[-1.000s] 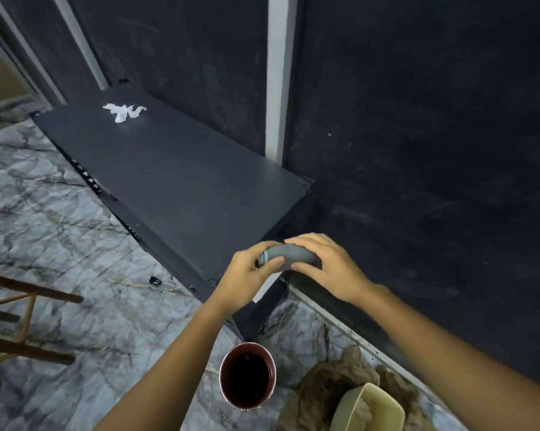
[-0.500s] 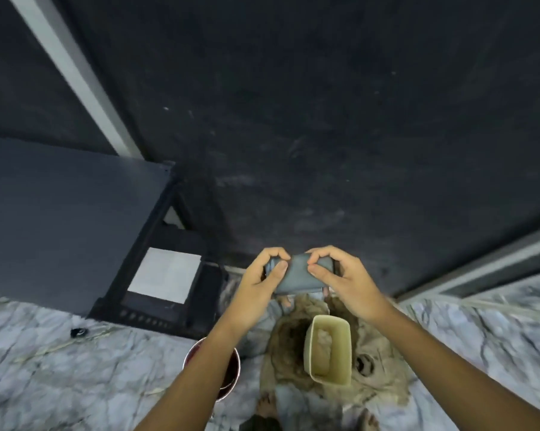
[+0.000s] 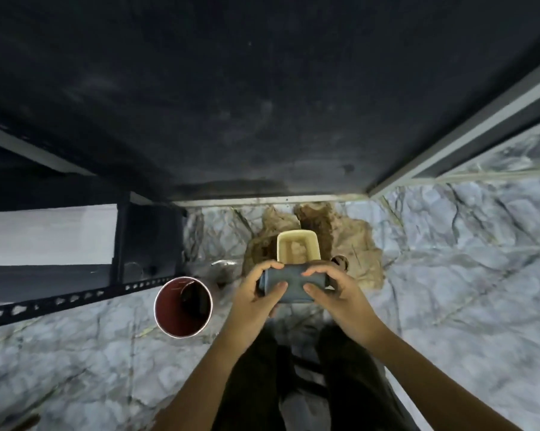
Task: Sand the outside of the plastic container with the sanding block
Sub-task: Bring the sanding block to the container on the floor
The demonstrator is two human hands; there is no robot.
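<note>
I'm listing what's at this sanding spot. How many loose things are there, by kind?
Sanding block, held by left hand and right hand: 1
Cream plastic container: 1
Red cup: 1
Brown rag: 1
Total: 4

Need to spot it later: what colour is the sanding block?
Grey-blue sanding block, gripped by both hands; head view.

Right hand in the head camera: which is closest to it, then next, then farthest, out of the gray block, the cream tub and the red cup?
From the right hand:
1. Gray sanding block, held in both hands.
2. Cream plastic container, just beyond the block, on brown rags.
3. Red cup, on the floor past the left hand.
</note>
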